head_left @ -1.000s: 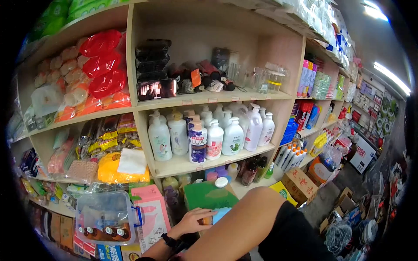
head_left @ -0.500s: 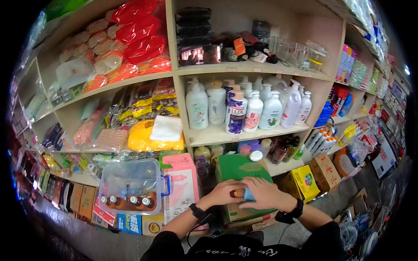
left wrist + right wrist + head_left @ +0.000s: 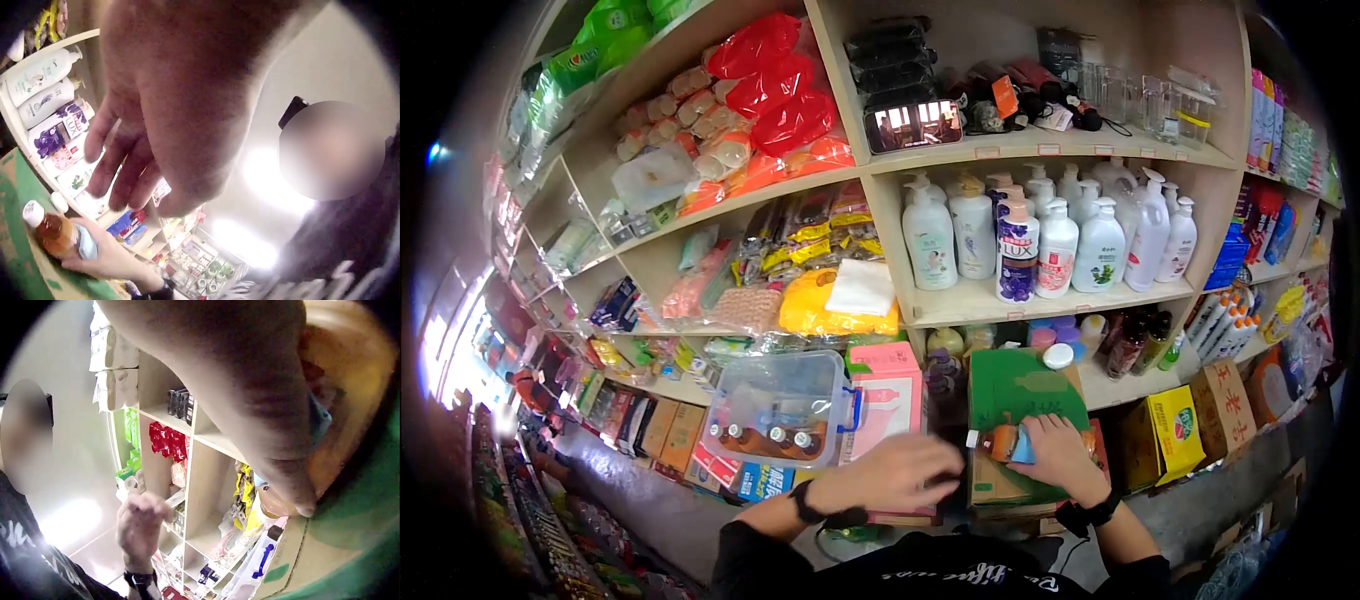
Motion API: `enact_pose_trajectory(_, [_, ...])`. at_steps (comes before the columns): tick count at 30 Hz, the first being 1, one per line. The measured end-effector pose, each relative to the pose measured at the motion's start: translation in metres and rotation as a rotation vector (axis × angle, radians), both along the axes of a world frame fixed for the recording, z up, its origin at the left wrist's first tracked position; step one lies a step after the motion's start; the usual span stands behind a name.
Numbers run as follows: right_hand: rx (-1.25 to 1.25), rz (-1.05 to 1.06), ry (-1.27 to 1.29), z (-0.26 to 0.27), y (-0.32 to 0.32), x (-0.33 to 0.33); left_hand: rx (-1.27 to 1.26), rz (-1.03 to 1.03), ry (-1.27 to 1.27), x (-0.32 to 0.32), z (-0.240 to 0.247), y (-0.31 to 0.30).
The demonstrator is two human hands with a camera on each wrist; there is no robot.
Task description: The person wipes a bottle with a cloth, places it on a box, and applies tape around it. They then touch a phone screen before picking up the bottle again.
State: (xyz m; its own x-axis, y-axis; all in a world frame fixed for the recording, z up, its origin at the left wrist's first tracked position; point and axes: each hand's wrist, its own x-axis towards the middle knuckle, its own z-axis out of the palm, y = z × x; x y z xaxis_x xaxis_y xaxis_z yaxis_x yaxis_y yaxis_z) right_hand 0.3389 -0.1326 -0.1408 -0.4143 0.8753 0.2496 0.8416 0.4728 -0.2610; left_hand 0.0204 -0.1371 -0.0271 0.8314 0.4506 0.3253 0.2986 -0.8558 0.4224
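My right hand (image 3: 1057, 455) grips an amber bottle (image 3: 1000, 442) with a white cap (image 3: 33, 213), lying on its side on top of a green cardboard box (image 3: 1012, 385). Between palm and bottle shows a light-blue, cloth-like piece (image 3: 87, 244); the hand hides part of both. The cap points left in the head view. My left hand (image 3: 900, 475), slightly blurred, hovers left of the box, apart from the bottle. Its fingers (image 3: 128, 178) hang loosely bent around nothing. A round white lid (image 3: 1058, 356) sits at the box's far edge.
A clear plastic bin (image 3: 800, 375) with several brown bottles (image 3: 750, 440) stands left, beside a pink carton (image 3: 890, 390). Shelves behind carry pump bottles (image 3: 1018, 255) and bagged goods. To the right are a yellow box (image 3: 1175, 430) and a brown carton (image 3: 1228, 405).
Both hands came together at the bottle on the box; since then the left hand has withdrawn to the left, while the right stays on the bottle. The head view has swung left.
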Motion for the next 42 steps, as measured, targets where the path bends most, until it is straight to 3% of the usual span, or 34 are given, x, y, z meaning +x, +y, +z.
enact_pose_trajectory(2, [0.036, 0.012, 0.015, -0.002, -0.001, 0.000, -0.298, -0.045, 0.158, -0.028, -0.011, -0.034])
enact_pose_trajectory(4, [0.080, 0.011, -0.006, -0.003, -0.002, 0.000, -0.678, -0.108, 0.628, -0.045, -0.022, -0.068])
enact_pose_trajectory(6, [0.081, 0.018, 0.014, -0.003, -0.005, 0.000, -0.857, -0.089, 0.745, -0.093, -0.132, -0.106])
enact_pose_trajectory(9, [0.095, 0.019, 0.025, -0.002, -0.004, 0.000, -0.869, -0.235, 0.678, -0.111, -0.133, -0.128])
enact_pose_trajectory(15, [0.104, 0.023, 0.033, -0.003, -0.002, 0.002, -1.132, -0.092, 0.489, -0.117, -0.135, -0.168])
enact_pose_trajectory(42, [0.067, -0.021, 0.027, -0.003, -0.004, -0.003, -1.316, -0.042, 0.354, -0.119, -0.140, -0.158])
